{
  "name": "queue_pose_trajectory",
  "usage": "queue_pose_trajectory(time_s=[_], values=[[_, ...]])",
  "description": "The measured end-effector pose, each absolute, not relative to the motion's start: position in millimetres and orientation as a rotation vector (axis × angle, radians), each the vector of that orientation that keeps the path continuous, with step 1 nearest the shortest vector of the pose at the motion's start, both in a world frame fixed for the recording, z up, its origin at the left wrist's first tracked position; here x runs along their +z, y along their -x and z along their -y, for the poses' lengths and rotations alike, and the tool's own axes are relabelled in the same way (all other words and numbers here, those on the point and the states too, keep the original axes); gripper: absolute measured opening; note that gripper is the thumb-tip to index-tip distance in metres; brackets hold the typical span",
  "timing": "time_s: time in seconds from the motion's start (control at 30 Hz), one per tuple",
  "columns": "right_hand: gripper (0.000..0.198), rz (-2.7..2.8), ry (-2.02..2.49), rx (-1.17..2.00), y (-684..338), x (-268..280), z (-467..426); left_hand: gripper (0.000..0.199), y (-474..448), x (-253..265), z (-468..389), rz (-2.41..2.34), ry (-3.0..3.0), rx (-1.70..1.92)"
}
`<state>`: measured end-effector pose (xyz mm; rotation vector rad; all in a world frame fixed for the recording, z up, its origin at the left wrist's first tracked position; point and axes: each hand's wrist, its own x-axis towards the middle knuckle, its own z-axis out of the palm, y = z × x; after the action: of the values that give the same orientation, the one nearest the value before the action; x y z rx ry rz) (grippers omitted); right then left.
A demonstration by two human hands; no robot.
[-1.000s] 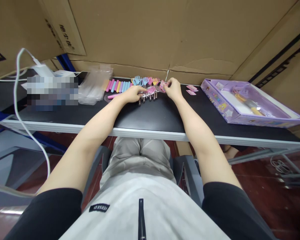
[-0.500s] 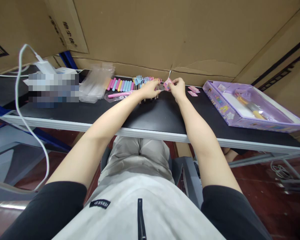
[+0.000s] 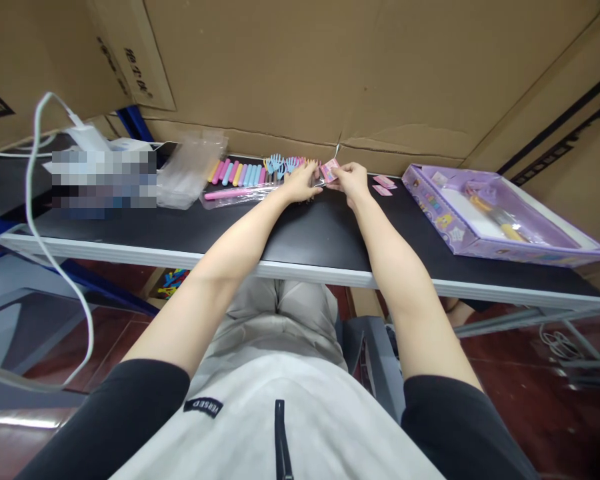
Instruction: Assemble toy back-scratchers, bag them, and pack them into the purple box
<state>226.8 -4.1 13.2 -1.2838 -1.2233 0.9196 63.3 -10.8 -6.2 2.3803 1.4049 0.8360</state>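
Observation:
My left hand (image 3: 301,185) is closed on a long clear plastic bag (image 3: 211,203), near the bag's right end. Inside it lies a stick with a pink handle (image 3: 227,194); the stick's far end is hidden beneath my hand. Between finger and thumb, my right hand (image 3: 353,180) pinches a small pink printed card (image 3: 329,170) close to the bag's end. Behind my left hand lie several back scratchers with hand-shaped heads (image 3: 276,164), partly covered by it. A row of pink, blue and yellow handles (image 3: 243,175) extends to their left.
Two or so loose pink cards (image 3: 384,181) lie right of my right hand. Further right stands an open purple box (image 3: 440,220) with packaged items. Left are a stack of clear bags (image 3: 185,173) and a white cable (image 3: 35,193). A cardboard wall (image 3: 280,73) borders the black table.
The bag with the pink-handled stick has shifted slightly left with my left hand. The card in my right hand has moved slightly left, nearer the bag's end. The camera view has shifted a little.

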Motion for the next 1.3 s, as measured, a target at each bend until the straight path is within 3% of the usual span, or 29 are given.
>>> queue_pose_trajectory(time_s=[0.3, 0.73, 1.03, 1.3], values=[[0.030, 1.217, 1.296, 0.993, -222.6, 20.4, 17.2, 0.057, -62.2, 1.5, 31.0, -1.555, -2.388, 0.727], [0.021, 1.200, 1.291, 1.039, -223.6, 16.3, 13.1, 0.070, -57.8, -4.8, 18.9, -1.507, -2.387, 0.783], [0.028, 1.257, 1.286, 0.966, -223.7, 7.3, 2.6, 0.080, -58.0, -10.0, 13.0, -1.467, -2.376, 0.874], [0.034, 1.316, 1.247, 0.923, -221.7, 2.9, -3.6, 0.075, -58.2, -14.3, 5.1, -1.481, -2.360, 0.900]])
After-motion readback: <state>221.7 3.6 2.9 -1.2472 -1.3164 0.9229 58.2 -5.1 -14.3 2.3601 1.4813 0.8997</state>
